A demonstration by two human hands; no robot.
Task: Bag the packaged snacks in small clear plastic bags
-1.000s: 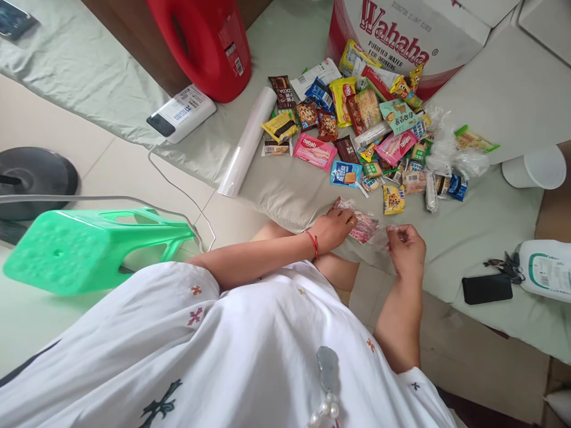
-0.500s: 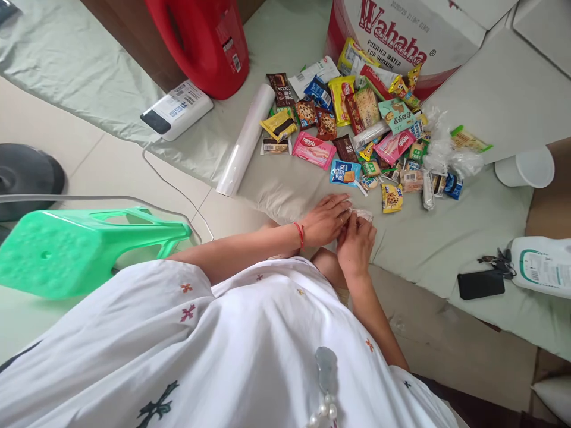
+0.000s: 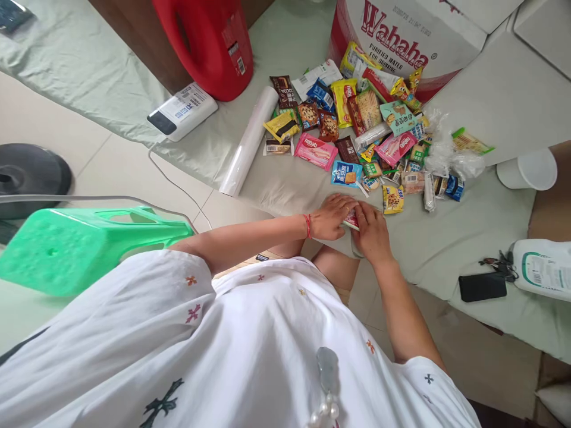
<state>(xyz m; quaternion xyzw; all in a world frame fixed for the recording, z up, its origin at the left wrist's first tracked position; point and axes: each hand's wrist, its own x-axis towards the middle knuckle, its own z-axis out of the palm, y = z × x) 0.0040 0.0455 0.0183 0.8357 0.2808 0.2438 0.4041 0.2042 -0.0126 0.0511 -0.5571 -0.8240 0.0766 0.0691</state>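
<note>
Close together at the front edge of the cloth-covered surface, both my hands are on a small red-and-white snack packet. My left hand, with a red string at its wrist, has its fingers curled over the packet's left side. Over the right side lie the closed fingers of my right hand. Much of the packet is hidden under the fingers. Just beyond them are a yellow cookie packet, a blue snack packet and a pink nabati wafer packet, at the near side of a heap of wrapped snacks.
A roll of clear plastic film lies left of the heap, near a red jug and a white device. Behind stands a Wahaha carton. To the right are a white cup, a black phone and a white bottle.
My right hand has shifted right and turned over the packet, whose red printed face now shows between the hands. The whitish plastic seen before beside my fingers is no longer visible.
</note>
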